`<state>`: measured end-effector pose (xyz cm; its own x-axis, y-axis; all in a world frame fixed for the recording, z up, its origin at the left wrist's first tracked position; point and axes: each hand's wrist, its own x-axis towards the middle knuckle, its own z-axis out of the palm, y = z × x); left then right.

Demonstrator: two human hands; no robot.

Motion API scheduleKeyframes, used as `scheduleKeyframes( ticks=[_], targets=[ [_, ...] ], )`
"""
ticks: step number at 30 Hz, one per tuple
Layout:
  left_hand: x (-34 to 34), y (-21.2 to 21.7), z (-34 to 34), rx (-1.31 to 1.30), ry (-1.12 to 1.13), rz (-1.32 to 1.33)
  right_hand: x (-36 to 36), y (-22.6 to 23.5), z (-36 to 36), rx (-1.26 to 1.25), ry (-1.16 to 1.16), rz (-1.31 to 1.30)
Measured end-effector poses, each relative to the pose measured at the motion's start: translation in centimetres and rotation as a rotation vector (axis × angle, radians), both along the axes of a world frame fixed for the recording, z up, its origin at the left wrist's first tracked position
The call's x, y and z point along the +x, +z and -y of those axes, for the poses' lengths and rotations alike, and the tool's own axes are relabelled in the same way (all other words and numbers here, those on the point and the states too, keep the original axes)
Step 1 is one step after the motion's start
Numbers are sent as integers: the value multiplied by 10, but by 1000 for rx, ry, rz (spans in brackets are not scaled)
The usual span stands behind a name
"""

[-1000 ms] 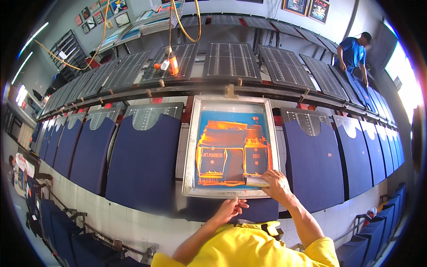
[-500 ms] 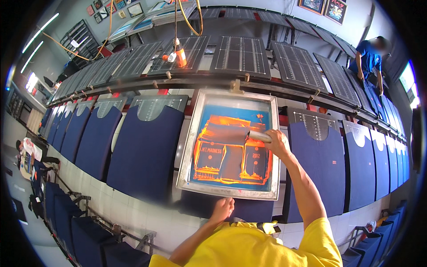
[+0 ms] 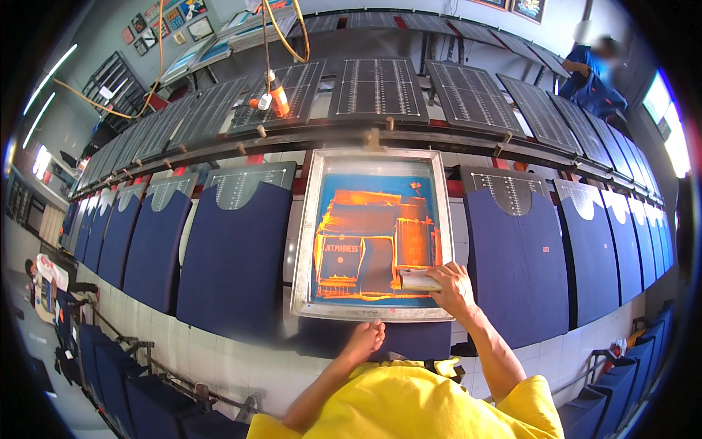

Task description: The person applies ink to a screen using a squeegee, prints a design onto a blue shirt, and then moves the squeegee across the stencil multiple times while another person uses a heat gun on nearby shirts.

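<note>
A silk-screen printing frame (image 3: 300,241) with a metal rim and blue mesh smeared with orange ink lies in front of me, over a dark navy fabric panel (image 3: 417,338). My right hand (image 3: 453,291) is closed around a short squeegee (image 3: 418,280), which rests on the mesh near the frame's lower right corner. Orange ink lines several rectangular areas of the mesh. Just below the near rim, my left hand (image 3: 364,340) is curled closed, its fingertips close to or touching the rim. Whatever it might hold is hidden.
Navy fabric panels (image 3: 232,256) lie on boards to both sides. Beyond a long rail (image 3: 307,138) stand dark marked boards (image 3: 378,89). An orange tool (image 3: 278,99) hangs on a cord. A person (image 3: 594,77) handles navy fabric at far right; another person (image 3: 55,274) is at left.
My right hand has drawn the squeegee toward me, down the right side of the mesh. My left hand stays by the near rim. The far-right person has lifted the fabric.
</note>
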<state>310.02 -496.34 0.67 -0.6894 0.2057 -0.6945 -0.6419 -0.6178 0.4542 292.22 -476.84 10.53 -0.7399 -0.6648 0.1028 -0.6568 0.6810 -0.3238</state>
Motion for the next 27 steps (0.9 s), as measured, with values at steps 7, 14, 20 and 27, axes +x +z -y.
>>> scheduleKeyframes(
  ticks=[7, 14, 20, 27],
  targets=[
    [2, -16, 19, 209, -76, 4, 29, 4, 1, 29, 7, 31],
    [-23, 63, 12, -1071, -23, -836, 34, 3, 3, 24, 19, -20],
    [-91, 35, 3, -1306, -275, -1103, 9, -31, 7, -88, -10, -165],
    [-210, 33, 34, -1310, -148, -1078, -93, -28, 41, -40, -42, -206]
  ],
)
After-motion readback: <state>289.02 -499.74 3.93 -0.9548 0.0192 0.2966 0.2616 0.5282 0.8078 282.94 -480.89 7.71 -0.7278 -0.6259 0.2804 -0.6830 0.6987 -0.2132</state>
